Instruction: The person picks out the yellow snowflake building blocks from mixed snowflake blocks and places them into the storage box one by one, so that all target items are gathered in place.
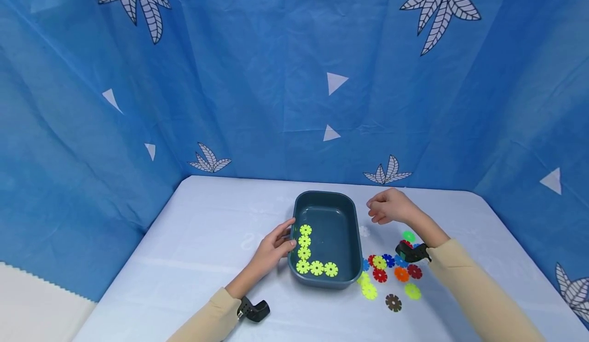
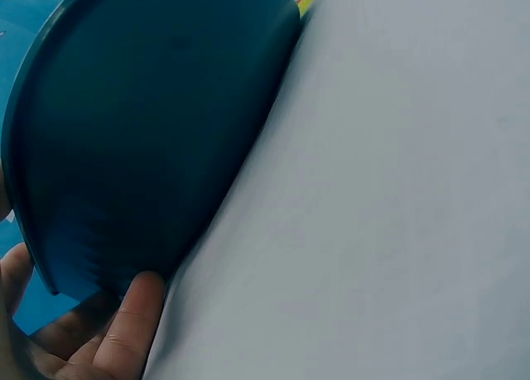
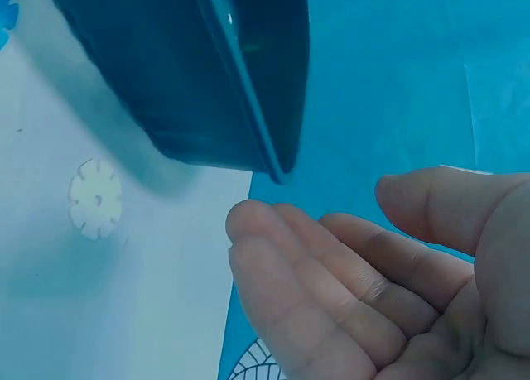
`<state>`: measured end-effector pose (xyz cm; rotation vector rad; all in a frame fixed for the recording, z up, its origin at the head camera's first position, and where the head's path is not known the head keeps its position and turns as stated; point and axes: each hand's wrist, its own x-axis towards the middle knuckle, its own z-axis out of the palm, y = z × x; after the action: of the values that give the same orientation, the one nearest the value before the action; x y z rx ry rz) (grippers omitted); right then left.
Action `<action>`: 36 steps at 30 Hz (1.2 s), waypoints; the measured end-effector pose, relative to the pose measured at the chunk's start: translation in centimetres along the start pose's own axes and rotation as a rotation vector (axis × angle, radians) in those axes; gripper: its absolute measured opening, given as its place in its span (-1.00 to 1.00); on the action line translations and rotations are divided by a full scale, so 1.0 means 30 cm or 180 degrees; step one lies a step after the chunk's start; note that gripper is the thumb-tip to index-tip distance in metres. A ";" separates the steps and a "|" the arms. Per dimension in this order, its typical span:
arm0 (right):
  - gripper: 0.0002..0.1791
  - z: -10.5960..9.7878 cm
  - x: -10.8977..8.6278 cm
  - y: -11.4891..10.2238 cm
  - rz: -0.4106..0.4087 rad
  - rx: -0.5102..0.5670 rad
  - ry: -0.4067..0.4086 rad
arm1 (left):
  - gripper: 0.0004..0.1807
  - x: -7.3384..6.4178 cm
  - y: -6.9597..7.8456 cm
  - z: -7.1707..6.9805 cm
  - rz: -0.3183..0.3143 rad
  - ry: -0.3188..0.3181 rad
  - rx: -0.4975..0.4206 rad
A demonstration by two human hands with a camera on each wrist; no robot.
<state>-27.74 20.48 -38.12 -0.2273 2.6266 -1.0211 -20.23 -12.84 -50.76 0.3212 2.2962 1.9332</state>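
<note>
While the left hand (image 1: 273,244), relaxed, touches the tray (image 1: 332,235), right hand (image 1: 392,206) hovering loosely curled, empty

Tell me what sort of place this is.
Likely a makeshift tabletop recording booth: leaf-patterned blue fabric hangs behind and beside a white table, which holds a plastic bin and colourful notched discs.

White table (image 1: 198,229): lay flat.
Dark bin (image 1: 333,232): stood upright near the middle.
Slotted discs (image 1: 380,275): lay scattered to its right.
</note>
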 end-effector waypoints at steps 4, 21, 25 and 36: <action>-0.58 -0.002 -0.011 0.019 0.0039 0.0011 -0.0035 | -0.35 0.001 -0.004 -0.002 0.0006 -0.0006 0.0018; -0.61 0.079 -0.112 0.134 0.0250 -0.0211 -0.0079 | -0.34 0.005 0.009 0.004 0.0021 -0.0012 -0.0065; -0.58 0.104 -0.137 0.160 0.0375 -0.0196 -0.0054 | -0.35 0.005 0.014 0.003 0.0019 0.0008 -0.0042; -0.59 0.167 -0.186 0.210 0.0312 -0.0209 0.0088 | -0.34 0.001 0.006 0.004 0.0008 0.0015 -0.0053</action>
<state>-20.99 23.37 -44.60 -0.0985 2.6696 -0.9134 -20.23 -12.70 -50.60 0.3183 2.2824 1.9551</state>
